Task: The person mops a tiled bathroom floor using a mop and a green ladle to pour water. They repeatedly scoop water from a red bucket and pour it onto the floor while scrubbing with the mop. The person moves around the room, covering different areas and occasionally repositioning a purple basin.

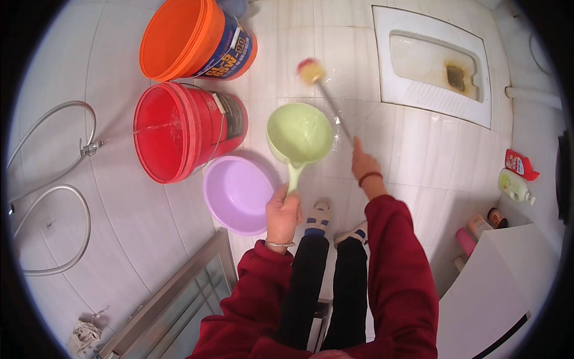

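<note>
My left hand (283,214) is wrapped round the handle of a light green water ladle (299,128), whose round bowl faces up in the middle of the view. Some water seems to lie in the bowl. My right hand (365,164) grips the end of a thin-handled toilet brush (336,110). Its round yellow and red head, smeared by motion, is over the tiles beyond the ladle. Just left of my left hand is a purple basin (230,197). A red bucket (156,134) stands beyond the basin, and a thin stream of water runs into it from a wall tap (91,148).
An orange bucket (173,42) is at the far left. Set in the tiled floor at the far right is a white squat toilet (412,60), stained brown round its drain. Several bottles (515,184) stand along the right wall. A white cabinet (502,281) is at the lower right.
</note>
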Motion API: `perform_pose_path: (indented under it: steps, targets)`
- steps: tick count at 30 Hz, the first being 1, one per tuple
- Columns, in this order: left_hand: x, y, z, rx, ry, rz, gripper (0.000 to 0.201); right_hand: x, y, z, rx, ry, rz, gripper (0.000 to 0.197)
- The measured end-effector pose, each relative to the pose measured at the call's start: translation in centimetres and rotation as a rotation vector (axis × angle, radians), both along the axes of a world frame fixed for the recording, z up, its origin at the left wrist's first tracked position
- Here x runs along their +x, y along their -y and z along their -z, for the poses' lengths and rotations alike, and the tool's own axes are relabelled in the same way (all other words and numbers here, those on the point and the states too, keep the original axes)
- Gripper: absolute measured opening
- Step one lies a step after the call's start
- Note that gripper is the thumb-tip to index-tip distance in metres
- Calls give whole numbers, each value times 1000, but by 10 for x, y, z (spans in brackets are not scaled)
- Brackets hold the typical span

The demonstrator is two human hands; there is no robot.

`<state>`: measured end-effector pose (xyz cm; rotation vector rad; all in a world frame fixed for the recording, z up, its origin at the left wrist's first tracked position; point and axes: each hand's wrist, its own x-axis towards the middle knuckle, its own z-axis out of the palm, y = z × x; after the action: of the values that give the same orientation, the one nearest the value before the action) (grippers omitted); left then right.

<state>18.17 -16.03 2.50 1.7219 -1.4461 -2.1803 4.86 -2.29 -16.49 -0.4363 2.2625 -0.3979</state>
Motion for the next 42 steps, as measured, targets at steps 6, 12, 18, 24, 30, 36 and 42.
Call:
perform_pose_path:
  steps: [6, 12, 18, 24, 30, 36, 42]
  targets:
    - [15, 4, -6, 21, -11, -30, 18, 83, -84, -7, 121, 134, 95, 55]
    - [21, 5, -12, 27, 48, -84, 10, 97, -69, -24, 90, 161, -177, 52]
    - [23, 2, -16, 44, 30, -39, 9, 52, -117, -26, 153, 17, 172, 52]
    - [31, -4, -18, 24, 77, -9, 10, 150, -146, -77, 145, 239, 16, 55]
    - [27, -11, -12, 69, 105, 52, 12, 32, -148, -34, 260, -91, 174, 51]
    - [18, -19, -20, 61, 113, 41, 10, 104, -181, -49, 213, 130, 93, 56]
    - [15, -16, -21, 81, 107, 53, 16, 101, -156, -54, 259, 207, 123, 52]
